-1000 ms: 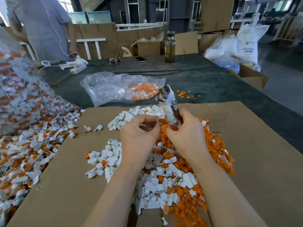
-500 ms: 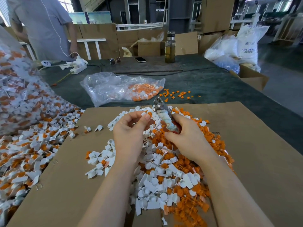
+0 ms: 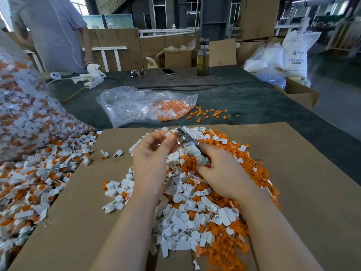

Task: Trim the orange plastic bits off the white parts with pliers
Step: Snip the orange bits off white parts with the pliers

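My right hand grips the wrapped handles of the pliers, whose metal jaws point up and left. My left hand pinches a small white part with an orange bit right at the jaws. Both hands hover over a mixed pile of trimmed white parts and orange offcuts on a sheet of brown cardboard.
A heap of untrimmed white-and-orange parts spills from a big clear bag at the left. A smaller clear bag lies beyond the cardboard, loose orange bits beside it. A person stands at the far left; a bottle and phone lie further back.
Both hands dropped lower and apart from their raised, pressed-together pose. The pliers tilted from upright to leaning left, and my left hand now brings a part to the jaws.
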{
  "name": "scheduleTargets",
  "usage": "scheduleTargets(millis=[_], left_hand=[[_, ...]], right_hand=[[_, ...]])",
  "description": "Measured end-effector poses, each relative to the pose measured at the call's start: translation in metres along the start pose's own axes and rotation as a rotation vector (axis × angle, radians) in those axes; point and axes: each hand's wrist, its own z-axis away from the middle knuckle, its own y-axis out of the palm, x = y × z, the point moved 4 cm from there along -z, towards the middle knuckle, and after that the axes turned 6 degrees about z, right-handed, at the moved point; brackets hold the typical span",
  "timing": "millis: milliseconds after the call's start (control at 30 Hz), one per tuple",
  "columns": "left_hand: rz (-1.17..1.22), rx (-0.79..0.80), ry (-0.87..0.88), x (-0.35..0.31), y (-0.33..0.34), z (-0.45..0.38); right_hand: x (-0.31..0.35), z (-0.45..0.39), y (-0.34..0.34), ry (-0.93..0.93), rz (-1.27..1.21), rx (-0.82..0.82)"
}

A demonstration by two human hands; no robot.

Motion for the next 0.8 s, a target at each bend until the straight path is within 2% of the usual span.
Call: scheduleTargets(millis=[800], left_hand=[[0.078, 0.044, -0.027, -0.0004, 0.0005, 0.0005]], right_hand=[[0.0004, -0.0040, 0.0068, -0.034, 0.059, -0.042]])
